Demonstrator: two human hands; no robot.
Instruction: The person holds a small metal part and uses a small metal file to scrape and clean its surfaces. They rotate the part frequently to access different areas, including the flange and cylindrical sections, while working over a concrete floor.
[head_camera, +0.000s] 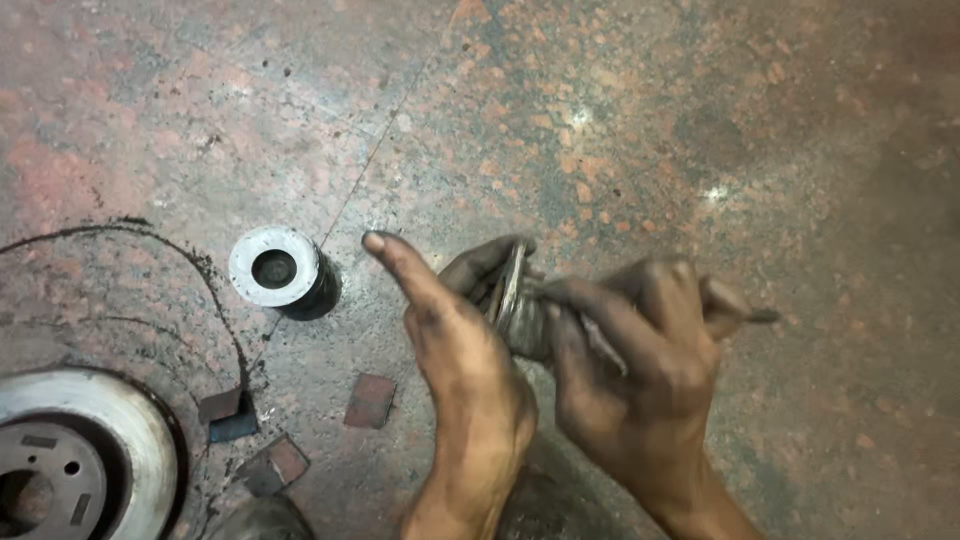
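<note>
Head view looks straight down on two grease-blackened hands working close together above a mottled red stone floor (650, 120). The left hand (455, 345) is wrapped around a small round metal part (515, 300), a ring- or bearing-like piece with thin bright edges showing between the fingers; its index finger sticks out straight toward the floor's far left while the other fingers curl under the part. The right hand (640, 365) is clenched around a slim dark tool (745, 316) whose tip pokes out past the thumb toward the right; the working end is hidden where the two hands meet, so I cannot tell exactly how it bears on the part. To do this well, I judge the left grip should stay firm and low so the greasy piece cannot spin or slip, and the tool should be pressed in short, controlled strokes, pointed away from the left fingers. Just left of the hands a short steel bush (275, 268) stands upright on the floor, apart from them. A brake disc (70, 460) lies at the floor's near left corner, with three small reddish flat pads (370, 400) scattered between it and the left wrist.
</note>
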